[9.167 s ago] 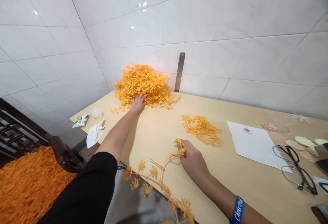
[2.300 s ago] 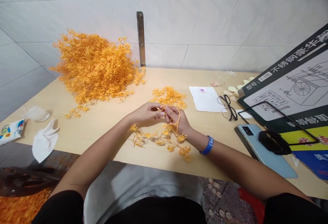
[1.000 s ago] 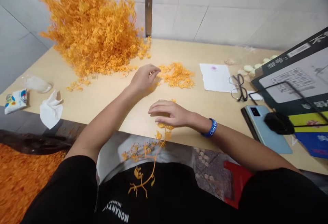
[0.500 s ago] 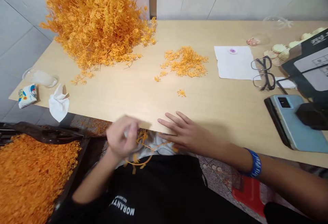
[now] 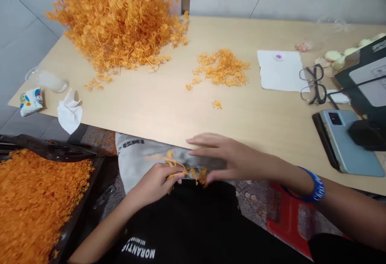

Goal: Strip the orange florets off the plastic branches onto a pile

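The orange, branching flower sprig (image 5: 192,172) looks like matt plastic, its surface rough and spiky. The pale beige, straight-edged tabletop (image 5: 144,103) resembles smooth wood with a soft sheen; the white, squarish sheet (image 5: 280,77) looks like matt paper.

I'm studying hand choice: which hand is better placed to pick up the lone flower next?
Probably the right hand: it is open and nearer the lone flower, while the left hand holds an orange sprig.
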A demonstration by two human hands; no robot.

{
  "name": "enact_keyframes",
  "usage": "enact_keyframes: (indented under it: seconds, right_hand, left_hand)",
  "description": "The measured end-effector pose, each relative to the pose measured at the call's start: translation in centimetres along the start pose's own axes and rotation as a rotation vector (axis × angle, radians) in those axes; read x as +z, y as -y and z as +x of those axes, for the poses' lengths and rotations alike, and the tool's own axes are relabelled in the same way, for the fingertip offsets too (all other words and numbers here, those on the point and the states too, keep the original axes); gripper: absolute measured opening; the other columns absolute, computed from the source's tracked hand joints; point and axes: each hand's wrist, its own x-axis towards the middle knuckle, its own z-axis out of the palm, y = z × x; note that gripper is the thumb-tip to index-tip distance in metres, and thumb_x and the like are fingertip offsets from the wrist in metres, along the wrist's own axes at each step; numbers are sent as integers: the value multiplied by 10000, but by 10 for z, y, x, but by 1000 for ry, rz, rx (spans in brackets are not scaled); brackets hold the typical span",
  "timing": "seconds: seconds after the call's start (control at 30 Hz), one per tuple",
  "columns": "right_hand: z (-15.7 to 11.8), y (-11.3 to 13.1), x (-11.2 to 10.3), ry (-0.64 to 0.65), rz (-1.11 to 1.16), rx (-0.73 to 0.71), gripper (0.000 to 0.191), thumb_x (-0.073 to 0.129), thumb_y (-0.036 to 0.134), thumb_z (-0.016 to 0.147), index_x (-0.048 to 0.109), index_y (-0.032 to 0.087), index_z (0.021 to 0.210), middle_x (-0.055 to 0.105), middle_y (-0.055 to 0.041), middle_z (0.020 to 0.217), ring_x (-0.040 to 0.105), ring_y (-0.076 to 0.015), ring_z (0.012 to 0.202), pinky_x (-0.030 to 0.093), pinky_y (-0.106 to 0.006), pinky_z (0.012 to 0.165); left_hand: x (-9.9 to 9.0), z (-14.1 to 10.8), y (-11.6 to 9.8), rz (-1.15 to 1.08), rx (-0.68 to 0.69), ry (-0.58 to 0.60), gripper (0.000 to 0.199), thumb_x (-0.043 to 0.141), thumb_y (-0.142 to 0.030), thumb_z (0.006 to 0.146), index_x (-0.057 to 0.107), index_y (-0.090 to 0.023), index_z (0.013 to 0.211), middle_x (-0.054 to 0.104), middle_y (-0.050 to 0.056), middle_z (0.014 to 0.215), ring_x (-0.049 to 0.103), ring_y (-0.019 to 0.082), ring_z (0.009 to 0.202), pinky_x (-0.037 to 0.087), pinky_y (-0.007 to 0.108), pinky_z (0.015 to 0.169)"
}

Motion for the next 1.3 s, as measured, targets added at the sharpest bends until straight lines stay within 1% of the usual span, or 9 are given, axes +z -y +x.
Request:
enact_keyframes:
  seconds: [0.13, 0.27, 0.4, 0.53, 0.67, 0.8, 0.97, 1.2, 1.3]
  right_hand:
    - [17, 15, -37, 14, 481, 27, 886, 762, 483, 758, 336, 298, 1512, 493, -100, 1463, 566, -240, 1241, 481, -383, 1035]
    - [47, -3, -56, -295, 681, 137, 561, 718, 376, 819, 547, 242, 1337, 629, -103, 1227, 659, -124, 786, 565, -260, 667]
    - [68, -44, -58, -548, 886, 235, 321, 742, 380, 781, 656, 166, 1005, 670, -23, 811, 537, -60, 523, 454, -187, 455]
    - [64, -76, -52, -713, 1178, 269, 426, 761, 389, 756, 613, 272, 1139, 662, 27, 881, 564, -46, 564, 454, -152, 460]
    - [56, -83, -49, -664, 1357, 153, 417, 742, 425, 769, 628, 294, 1147, 662, 18, 981, 604, -61, 687, 539, -172, 634]
    - [58, -82, -44, -407, 1289, 114, 517, 788, 416, 727, 631, 264, 1195, 645, -29, 1100, 590, -78, 698, 515, -201, 605]
    - [63, -84, -38, -261, 956, 116, 397, 784, 393, 746, 686, 176, 1063, 662, -39, 976, 595, -106, 769, 480, -228, 691]
    - [65, -74, -29, -258, 738, 72, 337, 588, 469, 895, 662, 147, 961, 629, -16, 731, 594, -132, 701, 476, -287, 712]
    - [64, -75, -30, -393, 737, 140, 366, 584, 519, 878, 635, 157, 858, 591, -8, 695, 559, -116, 616, 450, -247, 584]
  left_hand:
    - [-55, 16, -51, -193, 120, -103, 300, 485, -375, 959, 706, -173, 950, 718, 20, 812, 616, 86, 529, 501, 200, 578]
    - [-85, 63, -63, -455, 192, -216, 336, 549, -451, 910, 677, -149, 978, 702, 35, 824, 587, 83, 474, 471, 201, 476]
    - [-80, 102, -44, -704, 275, -244, 449, 575, -548, 873, 684, -126, 978, 711, 77, 843, 597, 101, 587, 481, 210, 545]
    - [-56, 113, -29, -897, 331, 63, 506, 549, -569, 887, 692, -157, 1145, 721, 139, 1012, 659, 184, 848, 489, 263, 683]
    - [-48, 110, -28, -901, 270, -57, 454, 504, -532, 925, 706, -195, 1152, 687, 132, 1171, 623, 226, 1070, 486, 289, 798]
    - [-56, 105, -26, -756, 280, -151, 468, 452, -540, 944, 725, -191, 1092, 651, 120, 1232, 599, 210, 1055, 483, 265, 760]
    - [-55, 105, -28, -732, 291, -371, 414, 552, -541, 894, 662, -152, 979, 651, 43, 794, 526, 107, 641, 431, 228, 615]
    - [-47, 110, -32, -648, 133, -488, 382, 609, -544, 852, 556, -184, 969, 522, -43, 636, 411, 72, 496, 316, 197, 476]
    - [-48, 108, -27, -619, 161, -530, 450, 530, -574, 889, 543, -161, 714, 455, -32, 565, 368, 71, 492, 280, 214, 482]
